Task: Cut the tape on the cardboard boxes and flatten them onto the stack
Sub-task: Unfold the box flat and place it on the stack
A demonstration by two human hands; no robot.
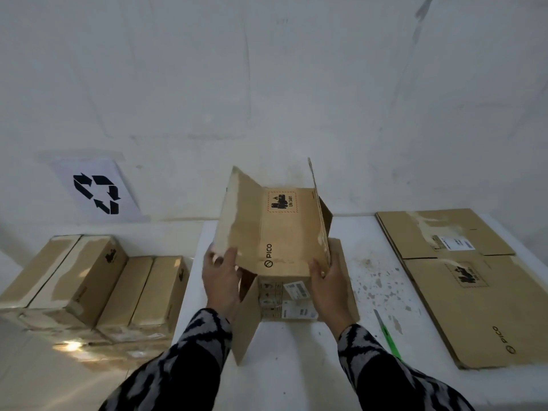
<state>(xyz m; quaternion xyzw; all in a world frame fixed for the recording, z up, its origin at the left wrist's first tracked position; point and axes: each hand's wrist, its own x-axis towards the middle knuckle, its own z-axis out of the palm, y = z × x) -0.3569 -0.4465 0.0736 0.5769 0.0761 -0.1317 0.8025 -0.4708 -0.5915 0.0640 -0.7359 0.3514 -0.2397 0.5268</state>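
Both hands hold the opened box (275, 235): the left hand (221, 280) grips a flap, the right hand (327, 284) its corner. Press the sides inward evenly, then carry it right to the flattened stack (462, 280), clear of the green cutter (387, 335).

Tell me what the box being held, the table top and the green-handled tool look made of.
Box: brown corrugated cardboard, matte; a fluted edge shows on the raised flap, and torn pale patches mark where tape was.
Table top: smooth white surface, likely laminate or painted board, with chipped or stained specks.
Tool: green handle looks plastic; the blade end looks metal, too small to confirm.
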